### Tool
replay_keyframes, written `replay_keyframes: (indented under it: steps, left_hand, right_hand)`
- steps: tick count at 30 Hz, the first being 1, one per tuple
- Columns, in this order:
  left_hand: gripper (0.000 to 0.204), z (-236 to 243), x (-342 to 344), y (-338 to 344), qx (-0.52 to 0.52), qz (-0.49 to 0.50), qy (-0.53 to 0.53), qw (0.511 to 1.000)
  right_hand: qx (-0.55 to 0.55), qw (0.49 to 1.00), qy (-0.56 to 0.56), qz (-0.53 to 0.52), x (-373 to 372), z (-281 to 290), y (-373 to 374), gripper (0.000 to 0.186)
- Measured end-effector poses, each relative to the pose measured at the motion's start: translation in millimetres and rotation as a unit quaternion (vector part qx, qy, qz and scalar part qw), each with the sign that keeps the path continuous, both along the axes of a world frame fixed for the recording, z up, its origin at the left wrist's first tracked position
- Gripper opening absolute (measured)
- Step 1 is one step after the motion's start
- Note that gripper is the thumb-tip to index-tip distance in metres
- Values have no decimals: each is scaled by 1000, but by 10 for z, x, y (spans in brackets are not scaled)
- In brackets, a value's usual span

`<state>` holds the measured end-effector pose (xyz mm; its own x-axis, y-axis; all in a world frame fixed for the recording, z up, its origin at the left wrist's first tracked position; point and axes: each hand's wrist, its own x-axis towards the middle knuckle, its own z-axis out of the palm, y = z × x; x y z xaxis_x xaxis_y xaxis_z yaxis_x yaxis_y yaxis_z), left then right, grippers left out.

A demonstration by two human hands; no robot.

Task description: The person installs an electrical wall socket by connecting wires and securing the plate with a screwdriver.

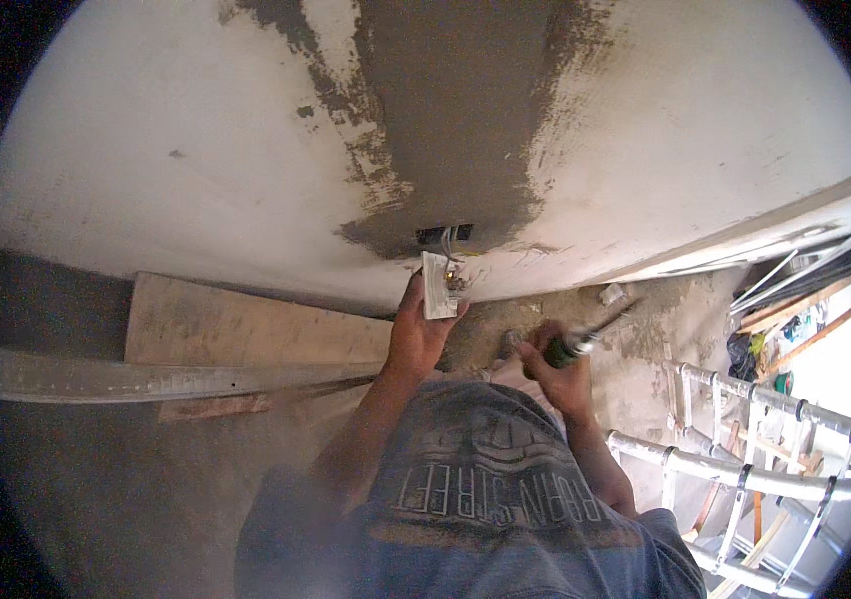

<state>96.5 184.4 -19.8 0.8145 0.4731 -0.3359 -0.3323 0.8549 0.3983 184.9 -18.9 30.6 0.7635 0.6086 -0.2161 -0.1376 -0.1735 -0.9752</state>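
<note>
Steadying the white faceplate (435,285) is the job of your left hand (418,334), whose fingers and thumb are clamped on its edges near the middle of the view, just beneath the wall opening (430,236), which sits at 12 o'clock from it. Wires (451,243) run from that opening to the plate, and brassy parts show on its side toward 3 o'clock. Your right hand (560,369), at about 4 o'clock from the plate, is closed around the green handle of what looks like a screwdriver (567,349); its blurred shaft points toward 2 o'clock, away from the plate. The step in hand seems to be work on the terminals, so check first that the supply is dead. Turn the plate so the brassy side faces you, brace it against your left palm, and leave slack in the wires so none is tugged. Swing the tip round square to the screw, press before you twist, and hold your left fingertips out of its path in case it slips. Whether each wire is seated is too small to tell, so test each with a gentle pull.
</note>
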Motion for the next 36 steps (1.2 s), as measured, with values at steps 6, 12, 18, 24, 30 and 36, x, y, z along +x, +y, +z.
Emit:
replay_keyframes:
  steps: [6, 12, 18, 24, 30, 36]
  left_hand:
    - [42, 223, -5, -3, 253, 34, 124, 959]
    - [43, -7, -132, 84, 496, 121, 210, 834]
    - [43, 543, -273, 97, 492, 148, 230, 827]
    - [42, 561, -306, 142, 472, 153, 190, 847]
    - [37, 497, -287, 182, 498, 163, 192, 830]
    - [29, 376, -285, 213, 496, 159, 187, 833]
  right_hand:
    - [13, 993, -105, 55, -54, 361, 750, 48]
    - [-1, 995, -78, 55, -48, 158, 925, 41]
    - [100, 994, 22, 44, 84, -376, 893, 32]
    - [152, 982, 108, 42, -2, -134, 1009, 20]
    - [111, 989, 89, 36, 4, -176, 956, 20]
    - [134, 985, 109, 30, -9, -228, 952, 21]
